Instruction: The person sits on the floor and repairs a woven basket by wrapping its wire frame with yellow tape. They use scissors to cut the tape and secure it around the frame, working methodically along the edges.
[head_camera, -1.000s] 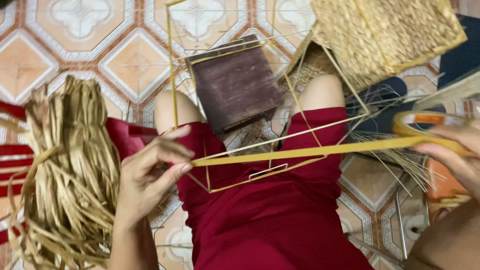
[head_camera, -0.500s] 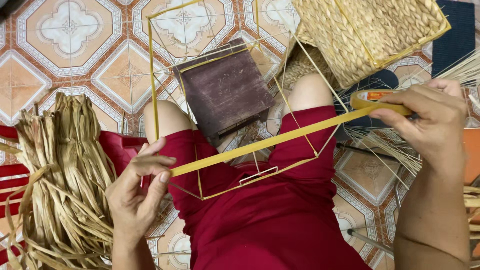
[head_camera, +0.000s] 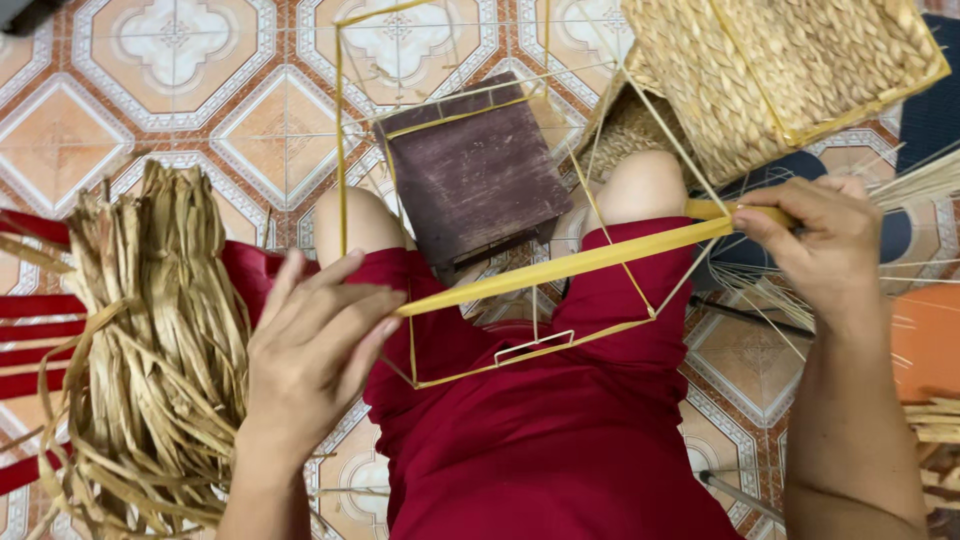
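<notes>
A long yellow strip (head_camera: 570, 266) stretches taut across my lap between both hands. My left hand (head_camera: 315, 350) pinches its near end beside a corner of a thin yellow wire frame (head_camera: 340, 150). My right hand (head_camera: 815, 240) grips the far end at the frame's right side. The box-shaped frame stands over my knees and red shorts (head_camera: 560, 440). A small dark brown wooden stool (head_camera: 475, 175) sits on the floor inside the frame.
A thick bundle of dry straw-coloured fibre (head_camera: 150, 340) lies at my left over a red plastic seat (head_camera: 30, 310). A woven basket panel on a yellow frame (head_camera: 790, 70) leans at the upper right. Loose fibres (head_camera: 930, 180) lie at the right on the patterned tiles (head_camera: 170, 60).
My right hand has pulled the strip's far end up and inward to the frame's right side. My left hand stayed on the near end, and the strip now slopes more steeply.
</notes>
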